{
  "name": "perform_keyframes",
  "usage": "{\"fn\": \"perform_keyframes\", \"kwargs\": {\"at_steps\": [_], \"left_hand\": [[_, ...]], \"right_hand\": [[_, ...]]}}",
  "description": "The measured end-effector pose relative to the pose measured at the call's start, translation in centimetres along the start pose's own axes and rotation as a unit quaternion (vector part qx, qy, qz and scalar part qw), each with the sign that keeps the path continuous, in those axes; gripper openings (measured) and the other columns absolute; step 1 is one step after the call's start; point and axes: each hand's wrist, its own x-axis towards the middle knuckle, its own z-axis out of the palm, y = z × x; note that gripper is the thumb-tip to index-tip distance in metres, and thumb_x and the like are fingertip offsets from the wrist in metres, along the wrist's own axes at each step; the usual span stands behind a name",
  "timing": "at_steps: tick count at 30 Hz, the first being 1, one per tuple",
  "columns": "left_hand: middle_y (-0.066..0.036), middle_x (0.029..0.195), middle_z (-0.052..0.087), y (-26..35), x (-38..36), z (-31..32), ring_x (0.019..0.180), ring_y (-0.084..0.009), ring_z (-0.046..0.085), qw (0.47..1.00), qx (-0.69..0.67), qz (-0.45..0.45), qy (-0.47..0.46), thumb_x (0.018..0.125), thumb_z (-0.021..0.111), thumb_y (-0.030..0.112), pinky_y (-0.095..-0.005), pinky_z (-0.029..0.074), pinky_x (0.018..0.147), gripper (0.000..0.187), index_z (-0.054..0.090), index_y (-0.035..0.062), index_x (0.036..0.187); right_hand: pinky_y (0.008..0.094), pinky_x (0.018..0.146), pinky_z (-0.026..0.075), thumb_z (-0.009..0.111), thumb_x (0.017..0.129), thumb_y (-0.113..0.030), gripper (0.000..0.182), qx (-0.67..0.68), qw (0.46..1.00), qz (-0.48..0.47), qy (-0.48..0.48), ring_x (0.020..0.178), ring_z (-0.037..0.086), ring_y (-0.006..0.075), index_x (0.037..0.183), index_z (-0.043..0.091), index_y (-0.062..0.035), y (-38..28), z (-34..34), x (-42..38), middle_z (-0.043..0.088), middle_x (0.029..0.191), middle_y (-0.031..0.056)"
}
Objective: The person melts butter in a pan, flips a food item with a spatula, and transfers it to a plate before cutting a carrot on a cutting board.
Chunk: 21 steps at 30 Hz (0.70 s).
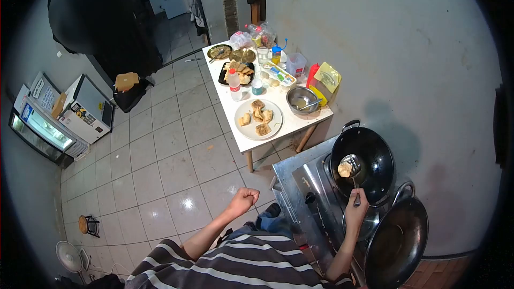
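Frying/turning step judged in hand: R hand (357, 202), fingers gripping slotted spatula (354, 163), works 1 food pc. (345, 169) in wok (377, 147), right of frame; L hand (244, 202) closed, nothing visible; next move calls for level spatula w/ pc. supported.

Wide-angle view: black vignette at corners, lines bowed toward edges. Moderate indoor light. Specular glare on floor tiles (187, 203); soft shadow on wall (353, 48) behind wok (377, 163). Display fridge (49, 128) glows; doorway (176, 37) dimmer. Upper-left dark patch blurred.
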Motion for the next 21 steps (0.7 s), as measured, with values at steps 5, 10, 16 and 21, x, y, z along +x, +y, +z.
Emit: {"fn": "perform_keyframes", "kwargs": {"at_steps": [5,10,16,21], "left_hand": [[0.0,0.052,0.034,-0.7,-4.4,1.2,0.052,-0.0091,0.032,0.999,-0.048,-0.013,0.004,0.063,0.035,-0.005,-0.0315,0.025,0.049,0.012,0.042,0.0031,0.057],[0.001,0.053,0.036,-2.3,-6.0,3.7,0.054,-0.0078,0.033,0.997,-0.067,-0.023,0.0,0.064,0.035,-0.004,-0.0288,0.025,0.05,0.015,0.043,0.0046,0.055],[0.001,0.055,0.041,-0.2,-3.4,7.3,0.056,-0.0088,0.037,0.993,-0.096,-0.063,-0.019,0.064,0.037,-0.004,-0.0265,0.028,0.053,0.015,0.044,0.0052,0.054],[0.002,0.057,0.042,1.4,-0.9,11.2,0.056,-0.007,0.037,0.994,-0.083,-0.01,-0.073,0.067,0.035,-0.005,-0.0262,0.026,0.052,0.018,0.046,0.0044,0.057]], "right_hand": [[0.0416,0.068,0.045,0.057,0.096,-0.02,0.023,-0.007,1.0,-0.012,0.011,0.071,0.059,0.0376,0.086,0.057,0.0001,0.3,-0.5,-1.0,0.06,0.074,0.0195],[0.0383,0.071,0.047,0.058,0.095,-0.017,0.018,0.017,1.0,-0.025,0.006,0.076,0.064,0.0314,0.09,0.06,-0.0005,1.0,-1.2,-1.4,0.063,0.078,0.0186],[0.042,0.07,0.048,0.06,0.093,-0.023,0.02,0.033,0.999,0.001,-0.017,0.08,0.064,0.0396,0.092,0.062,-0.0036,1.7,-2.4,-0.3,0.064,0.079,0.02],[0.0399,0.066,0.047,0.059,0.094,-0.022,0.02,0.091,0.996,0.001,-0.007,0.073,0.063,0.0374,0.09,0.061,-0.0025,2.3,-2.3,-1.1,0.063,0.075,0.0189]]}}
